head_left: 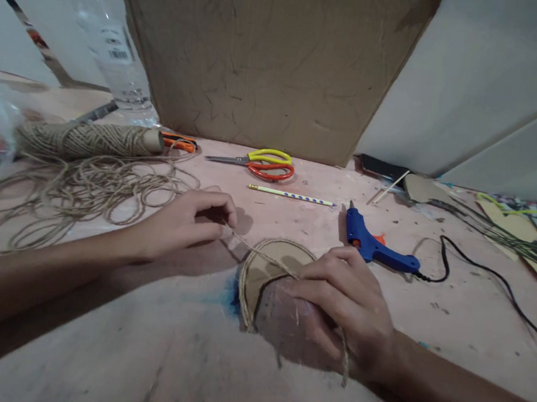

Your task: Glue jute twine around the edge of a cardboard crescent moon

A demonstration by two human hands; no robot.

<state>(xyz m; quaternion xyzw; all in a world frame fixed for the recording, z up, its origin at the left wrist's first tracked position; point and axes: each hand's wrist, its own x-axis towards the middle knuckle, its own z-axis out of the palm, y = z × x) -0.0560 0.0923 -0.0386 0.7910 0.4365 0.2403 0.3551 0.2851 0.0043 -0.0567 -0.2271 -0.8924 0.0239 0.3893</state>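
Observation:
A crescent-shaped cardboard piece [255, 276] lies on the table between my hands, with twine running along its outer edge. My left hand [199, 219] pinches a strand of jute twine [256, 249] to the left of the crescent. That strand stretches across the top of the cardboard to my right hand [347, 302], whose fingers are closed on it. A short end of twine hangs below the right hand. Part of the crescent's right side is hidden behind the right fingers. Loose twine coils [101, 190] spread to the left, beside the left forearm.
A twine roll [87, 140] and a clear bottle [116, 51] are at the back left. Scissors [270, 164] and a pencil [292, 196] lie ahead. A blue glue gun [379, 248] with a black cord rests at right. A large cardboard sheet [265, 53] stands behind.

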